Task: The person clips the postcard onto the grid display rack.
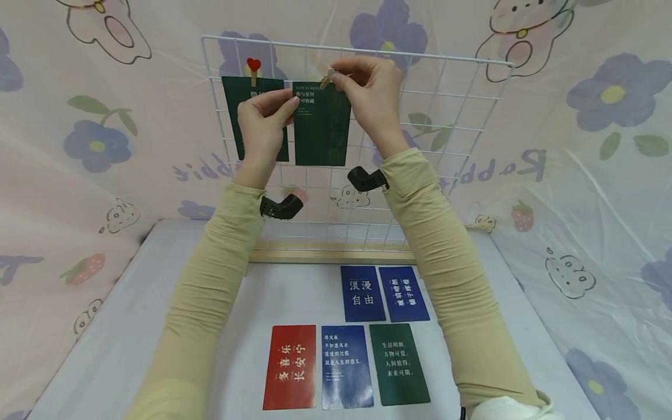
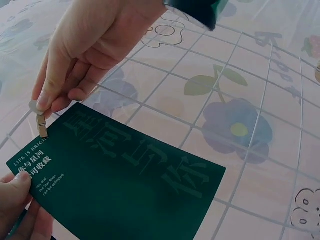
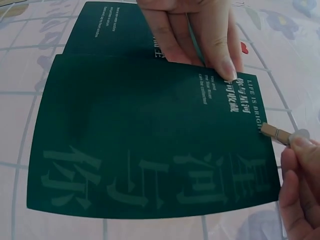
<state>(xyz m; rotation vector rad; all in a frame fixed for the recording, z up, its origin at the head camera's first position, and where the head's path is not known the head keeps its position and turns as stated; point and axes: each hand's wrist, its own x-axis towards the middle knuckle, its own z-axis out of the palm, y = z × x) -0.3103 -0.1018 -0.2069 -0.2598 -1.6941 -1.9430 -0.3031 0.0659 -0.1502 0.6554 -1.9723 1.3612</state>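
Well below the fingers (image 1: pixel 346 83), a white table (image 1: pixel 283 291) bears 5 cards in 2 rows. The row nearer the fingers has 2 blue cards (image 1: pixel 363 294) side by side; the row farther from them has a red card (image 1: pixel 289 367), another blue card (image 1: pixel 347 367) and a green card (image 1: pixel 400 364). Behind the fingers hangs a pale cloth (image 1: pixel 173 29), with a strawberry (image 1: pixel 86 268) printed low to their left.
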